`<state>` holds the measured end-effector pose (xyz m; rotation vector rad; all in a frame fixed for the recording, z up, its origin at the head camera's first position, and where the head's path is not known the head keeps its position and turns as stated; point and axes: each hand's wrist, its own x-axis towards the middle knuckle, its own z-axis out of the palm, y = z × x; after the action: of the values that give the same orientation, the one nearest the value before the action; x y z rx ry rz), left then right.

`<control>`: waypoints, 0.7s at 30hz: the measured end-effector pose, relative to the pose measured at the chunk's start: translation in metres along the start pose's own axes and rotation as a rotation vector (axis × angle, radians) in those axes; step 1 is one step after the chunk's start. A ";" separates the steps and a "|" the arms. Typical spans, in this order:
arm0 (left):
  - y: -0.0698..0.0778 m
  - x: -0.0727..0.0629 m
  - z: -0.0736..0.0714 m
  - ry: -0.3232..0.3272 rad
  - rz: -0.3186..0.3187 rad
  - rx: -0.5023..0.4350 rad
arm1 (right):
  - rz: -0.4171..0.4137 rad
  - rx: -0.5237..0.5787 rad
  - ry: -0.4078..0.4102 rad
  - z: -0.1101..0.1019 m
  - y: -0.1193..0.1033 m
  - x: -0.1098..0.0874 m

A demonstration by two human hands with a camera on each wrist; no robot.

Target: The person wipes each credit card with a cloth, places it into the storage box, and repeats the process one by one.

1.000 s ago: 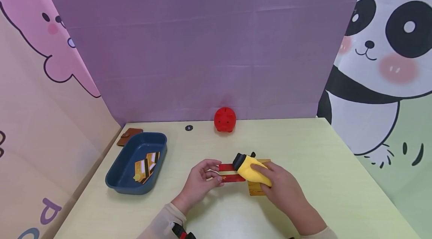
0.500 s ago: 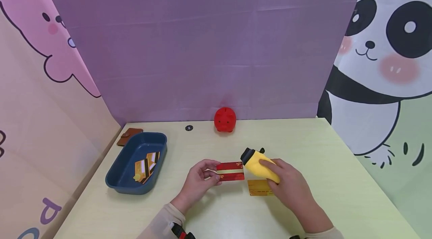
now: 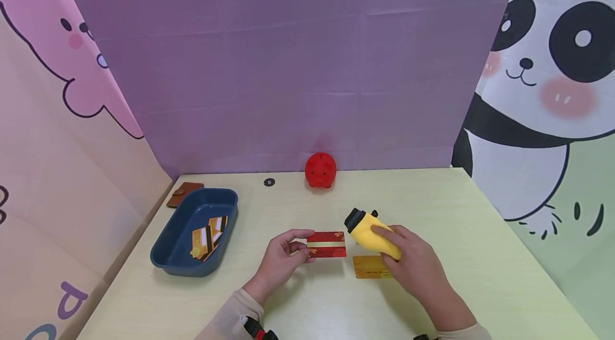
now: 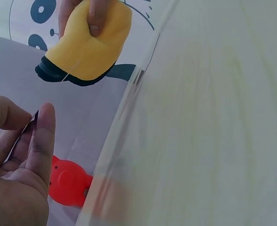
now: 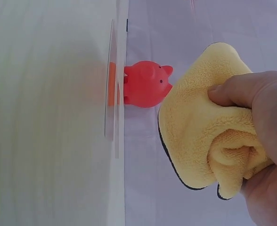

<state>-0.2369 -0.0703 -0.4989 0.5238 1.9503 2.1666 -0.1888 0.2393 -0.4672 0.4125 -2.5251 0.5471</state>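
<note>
Wiping seems midway: left hand pinches red card, right hand grips yellow cloth; tray near the table's left edge holds cards; gold card apparently remains.

Pale table; creased purple backdrop behind; 2 cartoon-printed side walls: pink figure left, panda right

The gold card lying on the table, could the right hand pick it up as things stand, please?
Probably not cleanly: the right hand, though close to the gold card, grips a yellow cloth.
</note>
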 end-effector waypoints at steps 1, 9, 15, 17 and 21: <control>0.000 0.000 0.000 0.000 0.003 -0.002 | -0.002 0.003 0.004 0.000 0.000 0.000; -0.006 0.002 -0.003 0.025 0.048 0.108 | -0.021 0.001 0.033 0.000 0.001 -0.001; -0.007 0.003 -0.004 0.063 0.068 0.150 | -0.023 0.019 0.042 -0.001 0.000 -0.001; -0.006 0.003 -0.004 0.070 0.080 0.143 | -0.026 0.022 0.047 -0.001 0.001 -0.001; -0.005 0.003 -0.003 0.096 0.104 0.136 | -0.027 0.019 0.047 0.000 0.002 -0.001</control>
<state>-0.2411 -0.0716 -0.5032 0.5642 2.1795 2.1685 -0.1888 0.2408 -0.4680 0.4351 -2.4676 0.5641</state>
